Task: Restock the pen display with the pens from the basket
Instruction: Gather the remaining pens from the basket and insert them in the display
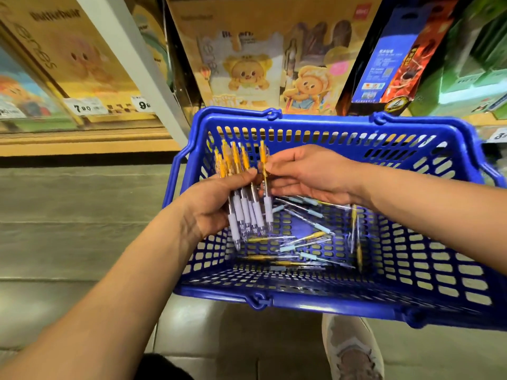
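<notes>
A blue plastic basket [315, 300] stands on the floor below the shelves. Several loose pens [307, 237] with yellow tops and pale lilac grips lie on its bottom. My left hand [211, 207] grips a bunch of pens [241, 185] upright over the basket's left side, tips down. My right hand [304, 174] reaches in from the right and pinches a single pen [264, 182] between thumb and forefinger, right beside the bunch. The pen display itself is not plainly in view.
Shelves ahead carry cartoon-bear boxes [263, 69], a blue and red box [395, 58] and green boxes [472, 75]. Price tags [85, 106] line the left shelf edge. A white upright post [137, 64] divides the shelves. My shoe [354, 352] is on the grey floor.
</notes>
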Demonstrator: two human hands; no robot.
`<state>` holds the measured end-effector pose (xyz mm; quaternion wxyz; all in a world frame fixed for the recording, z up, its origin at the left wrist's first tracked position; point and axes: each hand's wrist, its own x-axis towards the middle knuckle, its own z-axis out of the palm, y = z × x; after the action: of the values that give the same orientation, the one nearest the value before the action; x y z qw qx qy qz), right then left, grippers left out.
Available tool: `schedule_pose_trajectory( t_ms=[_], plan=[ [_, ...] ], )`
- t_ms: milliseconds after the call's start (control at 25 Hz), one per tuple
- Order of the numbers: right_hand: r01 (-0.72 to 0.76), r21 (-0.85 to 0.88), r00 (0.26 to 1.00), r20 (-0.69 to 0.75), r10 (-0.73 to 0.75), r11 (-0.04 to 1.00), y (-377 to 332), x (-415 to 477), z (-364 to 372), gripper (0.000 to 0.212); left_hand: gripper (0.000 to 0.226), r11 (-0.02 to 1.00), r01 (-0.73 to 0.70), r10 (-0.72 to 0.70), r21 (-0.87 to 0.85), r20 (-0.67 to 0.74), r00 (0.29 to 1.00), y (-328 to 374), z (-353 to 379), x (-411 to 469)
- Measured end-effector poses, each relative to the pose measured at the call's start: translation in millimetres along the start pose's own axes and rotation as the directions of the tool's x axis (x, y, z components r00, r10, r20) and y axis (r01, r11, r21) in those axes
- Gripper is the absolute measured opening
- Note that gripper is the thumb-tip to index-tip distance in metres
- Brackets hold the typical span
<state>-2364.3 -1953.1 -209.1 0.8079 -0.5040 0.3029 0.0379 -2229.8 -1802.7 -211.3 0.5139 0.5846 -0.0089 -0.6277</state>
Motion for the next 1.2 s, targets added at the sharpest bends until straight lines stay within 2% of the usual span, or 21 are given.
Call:
schedule_pose_trajectory(
  t_ms=[160,320,520,680,880,1080,1200],
  plan=[
    [0.001,-0.008,0.997,-0.077,-0.002,1.000,-40,-37,5,0.021,0.025,0.996,0.033,-0.032,-0.082,0.009,0.999,25,35,-30],
    [-0.032,0.003,0.992,-0.123,0.033,0.999,-89,-105,32,0.021,0.019,0.986,0.076,-0.076,-0.146,0.007,0.997,60,70,-100],
    [-0.023,0.001,0.977,-0.212,0.023,1.000,-191,-214,107,0.013,0.035,0.988,0.057,-0.057,-0.140,0.010,0.998,125,110,-246],
    [0.006,0.025,0.972,-0.234,0.000,1.000,-268,-298,172,0.010,0.026,0.984,0.010,-0.006,-0.177,0.024,1.000,177,137,-369],
    [0.034,0.068,0.961,-0.276,-0.014,0.997,-359,-414,254,0.013,0.033,0.983,-0.064,0.076,-0.174,0.066,0.995,237,172,-521],
    [0.109,0.004,0.941,-0.324,-0.102,0.994,-431,-536,323,0.011,0.031,0.992,-0.095,0.105,-0.080,0.123,0.987,283,219,-654],
    [0.161,0.021,0.928,-0.345,-0.144,0.987,-455,-594,340,0.009,0.025,0.994,-0.098,0.105,-0.047,0.167,0.980,294,251,-703]
  ],
)
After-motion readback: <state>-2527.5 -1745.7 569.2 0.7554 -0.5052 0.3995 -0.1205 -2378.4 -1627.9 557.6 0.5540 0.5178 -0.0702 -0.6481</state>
